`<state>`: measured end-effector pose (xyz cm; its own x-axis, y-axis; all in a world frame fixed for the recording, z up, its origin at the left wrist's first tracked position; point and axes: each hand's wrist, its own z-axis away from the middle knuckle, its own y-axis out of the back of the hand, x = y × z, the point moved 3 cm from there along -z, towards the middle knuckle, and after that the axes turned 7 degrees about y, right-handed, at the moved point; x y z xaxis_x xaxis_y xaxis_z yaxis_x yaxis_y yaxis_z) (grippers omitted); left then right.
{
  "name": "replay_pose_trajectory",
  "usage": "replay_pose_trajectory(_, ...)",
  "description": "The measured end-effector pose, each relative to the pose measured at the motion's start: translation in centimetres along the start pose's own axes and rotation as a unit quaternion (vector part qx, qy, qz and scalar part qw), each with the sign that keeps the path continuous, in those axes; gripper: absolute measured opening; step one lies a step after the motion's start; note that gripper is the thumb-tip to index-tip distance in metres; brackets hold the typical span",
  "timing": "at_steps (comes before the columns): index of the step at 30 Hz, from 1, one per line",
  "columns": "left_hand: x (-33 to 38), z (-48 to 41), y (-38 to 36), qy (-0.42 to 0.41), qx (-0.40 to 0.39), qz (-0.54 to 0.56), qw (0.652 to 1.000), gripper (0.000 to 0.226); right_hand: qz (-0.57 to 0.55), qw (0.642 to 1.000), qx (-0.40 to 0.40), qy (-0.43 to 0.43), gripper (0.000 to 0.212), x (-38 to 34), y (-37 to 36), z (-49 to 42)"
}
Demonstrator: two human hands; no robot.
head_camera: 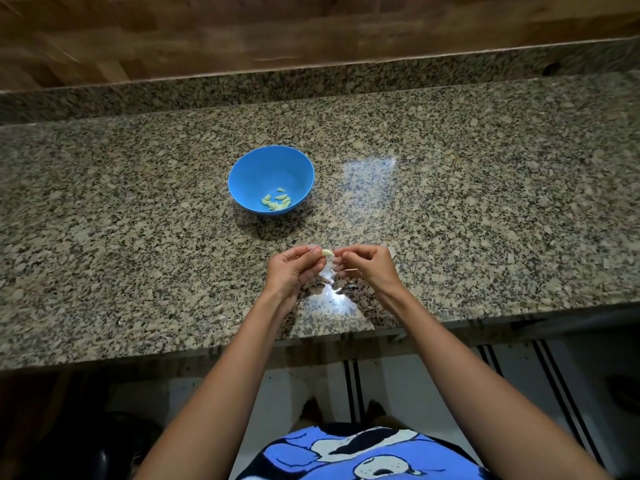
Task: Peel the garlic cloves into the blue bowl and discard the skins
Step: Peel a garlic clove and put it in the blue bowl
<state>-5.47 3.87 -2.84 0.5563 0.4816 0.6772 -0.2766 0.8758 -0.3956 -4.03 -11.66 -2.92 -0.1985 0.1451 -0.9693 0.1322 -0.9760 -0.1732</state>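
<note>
The clove (328, 252) is held in the air between both hands, low over the front part of the tabletop (485, 202) and a little nearer to the person than the bowl (254, 168). The left hand (294, 268) pinches it at its left end between thumb and fingertips, with the other fingers curled in. This probably keeps the clove steady. The right hand (367, 265) has its fingers curled too, and its fingertips meet at the right end of the clove. It seems to pinch there so as to pull the skin off, but the picture is too small to tell whether it takes the skin or the clove itself. The clove looks pale and mostly bare.

Holding the work above the tabletop appears sensible: the skins (333, 288) fall straight down and lie as thin pale scraps under and just beside the hands, apart from the bowl. So the bowl stays clean, and only the peeled cloves (277, 201) lie in it, in a small heap on the near side of its bottom.

The bowl stands upright in front of the hands, a bit to the left, and nothing stands between them. Behind it runs a low stone ledge (207, 95) and then a wooden wall (311, 26). The skins are not yet thrown away.
</note>
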Motion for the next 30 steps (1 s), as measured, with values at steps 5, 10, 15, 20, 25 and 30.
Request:
replay_pose_trajectory(5,-0.6,-0.4,-0.3,-0.044,0.034,-0.092,0.994,0.018,0.066,0.997,-0.032,0.01,0.016,0.4,-0.5,0.2)
replay_pose_trajectory(10,-0.2,-0.1,-1.0,-0.133,0.007,-0.292,0.947,0.018,0.159,0.983,-0.077,-0.039,0.019,0.6,-0.1,-0.2)
replay_pose_trajectory(15,0.7,0.3,-1.5,-0.263,-0.018,-0.597,0.758,0.014,0.244,0.953,-0.165,-0.064,0.015,-0.5,0.6,-0.4)
replay_pose_trajectory(20,1.7,0.1,-2.9,-0.221,-0.036,-0.677,0.701,0.021,0.423,0.894,-0.084,0.123,0.018,-1.2,0.1,-0.5)
replay_pose_trajectory(25,2.4,-0.3,-2.7,-0.015,-0.113,-0.534,0.838,0.025,0.544,0.77,-0.122,0.311,0.031,-1.9,-0.1,-0.8)
replay_pose_trajectory(30,1.8,-1.6,-1.3,0.239,-0.162,-0.33,0.899,0.018,0.615,0.64,-0.149,0.436,0.017,-1.5,-0.3,-1.1)
